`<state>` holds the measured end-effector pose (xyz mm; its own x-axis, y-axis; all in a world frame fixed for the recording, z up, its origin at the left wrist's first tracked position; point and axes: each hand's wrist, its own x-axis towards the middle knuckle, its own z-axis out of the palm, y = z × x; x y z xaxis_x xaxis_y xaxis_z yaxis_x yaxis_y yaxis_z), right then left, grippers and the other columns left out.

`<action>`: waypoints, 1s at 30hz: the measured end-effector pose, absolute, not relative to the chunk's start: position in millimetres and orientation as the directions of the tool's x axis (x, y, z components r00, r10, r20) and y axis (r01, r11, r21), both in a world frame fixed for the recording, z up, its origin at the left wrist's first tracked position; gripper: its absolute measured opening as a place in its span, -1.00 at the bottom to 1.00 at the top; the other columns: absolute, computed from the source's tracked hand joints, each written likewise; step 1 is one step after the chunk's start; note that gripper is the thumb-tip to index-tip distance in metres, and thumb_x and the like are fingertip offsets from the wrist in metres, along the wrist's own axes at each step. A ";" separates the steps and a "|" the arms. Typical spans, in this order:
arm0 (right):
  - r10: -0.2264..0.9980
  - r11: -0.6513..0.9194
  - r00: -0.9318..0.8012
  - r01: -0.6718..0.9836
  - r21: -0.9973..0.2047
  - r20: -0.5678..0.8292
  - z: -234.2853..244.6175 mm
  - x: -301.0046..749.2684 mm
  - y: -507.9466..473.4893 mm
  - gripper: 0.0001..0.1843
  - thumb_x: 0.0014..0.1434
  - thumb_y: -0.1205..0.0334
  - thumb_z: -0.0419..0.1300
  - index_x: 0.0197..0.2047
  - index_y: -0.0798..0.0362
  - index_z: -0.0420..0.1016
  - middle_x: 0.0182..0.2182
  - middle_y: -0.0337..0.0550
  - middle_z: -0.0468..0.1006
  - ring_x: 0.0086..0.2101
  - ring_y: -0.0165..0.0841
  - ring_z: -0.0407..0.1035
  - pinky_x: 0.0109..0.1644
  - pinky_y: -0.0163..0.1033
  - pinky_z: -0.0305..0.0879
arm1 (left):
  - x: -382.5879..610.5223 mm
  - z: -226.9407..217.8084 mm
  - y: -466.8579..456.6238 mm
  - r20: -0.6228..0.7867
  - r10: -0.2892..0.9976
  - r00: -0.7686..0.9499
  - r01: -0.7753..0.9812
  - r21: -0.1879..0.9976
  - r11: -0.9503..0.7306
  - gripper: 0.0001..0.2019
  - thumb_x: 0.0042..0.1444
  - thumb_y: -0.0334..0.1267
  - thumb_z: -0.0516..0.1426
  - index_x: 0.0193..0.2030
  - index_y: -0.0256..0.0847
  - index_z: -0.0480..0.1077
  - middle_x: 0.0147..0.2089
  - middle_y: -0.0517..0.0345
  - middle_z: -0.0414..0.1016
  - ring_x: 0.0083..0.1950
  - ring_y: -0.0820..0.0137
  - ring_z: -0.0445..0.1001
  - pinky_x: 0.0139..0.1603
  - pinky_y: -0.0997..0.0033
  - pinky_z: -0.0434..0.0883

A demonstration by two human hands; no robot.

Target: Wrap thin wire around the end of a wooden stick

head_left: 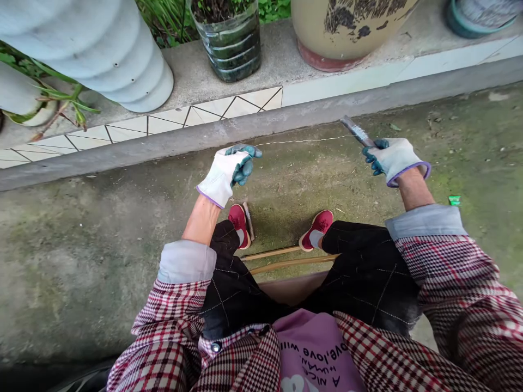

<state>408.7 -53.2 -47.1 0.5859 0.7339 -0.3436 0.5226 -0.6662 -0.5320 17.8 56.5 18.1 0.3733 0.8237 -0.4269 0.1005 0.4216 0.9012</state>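
Both my hands wear white gloves with blue-green coated fingers and purple cuffs. My left hand (pixel 225 171) is closed, its thumb and forefinger pinched on one end of a thin pale string (pixel 302 141). The string stretches nearly level across to the right, slightly bowed. My right hand (pixel 392 158) grips the lower end of a flat grey stick (pixel 355 129), which has whitish thread or marks along it and tilts up to the left. The string meets the stick near its middle; how it is fastened there is too small to tell.
A low ledge (pixel 273 51) carries a ribbed white container (pixel 134 65), a cut plastic bottle planter (pixel 235 46) and a tan pot (pixel 339 32). Another short stick (pixel 249 221) lies beside my left red shoe (pixel 238 220). A green scrap (pixel 454 200) is on the concrete.
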 end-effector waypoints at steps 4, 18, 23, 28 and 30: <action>0.645 -0.747 0.626 0.397 -0.533 -0.437 -54.3 414.0 -55.8 -0.79 0.34 0.32 0.22 -0.02 0.24 0.56 -0.49 -0.20 0.42 -0.62 -0.54 0.20 -0.47 -0.23 0.24 | 10.7 21.2 62.0 -0.405 0.858 0.315 0.083 0.913 0.401 -0.85 0.13 -0.18 0.21 -0.37 -0.21 0.44 -0.66 0.33 0.27 -0.69 0.60 0.06 -0.71 0.57 0.04; 0.500 -0.824 0.663 0.166 -0.541 -0.557 -73.5 427.4 -57.8 -0.93 0.41 0.34 0.14 -0.10 0.14 0.45 -0.58 -0.36 0.36 -0.64 -0.54 0.14 -0.53 -0.36 0.18 | -3.6 21.3 61.1 -0.328 0.892 0.310 0.033 0.942 0.335 -0.85 -0.02 -0.18 0.18 -0.35 -0.20 0.45 -0.66 0.35 0.25 -0.71 0.56 0.05 -0.72 0.53 0.03; 0.452 -0.868 0.654 0.165 -0.468 -0.607 -85.0 430.5 -61.3 -0.84 0.43 0.22 0.17 -0.06 0.15 0.47 -0.48 -0.34 0.40 -0.60 -0.55 0.20 -0.52 -0.39 0.24 | -5.6 27.8 53.8 -0.223 0.905 0.363 -0.043 0.966 0.255 -0.86 -0.06 -0.19 0.22 -0.40 -0.20 0.43 -0.58 0.27 0.39 -0.70 0.57 0.12 -0.73 0.52 0.06; 0.470 -0.873 0.619 0.222 -0.434 -0.629 -95.1 424.6 -61.9 -0.86 0.42 0.24 0.19 -0.09 0.14 0.48 -0.51 -0.31 0.41 -0.60 -0.54 0.21 -0.54 -0.40 0.25 | -10.1 33.5 42.8 -0.143 0.933 0.330 -0.102 0.977 0.185 -0.82 -0.02 -0.14 0.25 -0.42 -0.17 0.40 -0.51 0.22 0.48 -0.70 0.60 0.14 -0.71 0.51 0.07; 0.488 -0.866 0.608 0.249 -0.433 -0.626 -99.3 422.3 -60.5 -0.93 0.40 0.31 0.18 -0.12 0.13 0.47 -0.58 -0.34 0.36 -0.64 -0.54 0.17 -0.57 -0.40 0.23 | -15.4 36.1 38.4 -0.133 0.945 0.299 -0.106 0.979 0.172 -0.80 0.00 -0.12 0.27 -0.41 -0.16 0.39 -0.52 0.23 0.48 -0.69 0.59 0.15 -0.70 0.51 0.05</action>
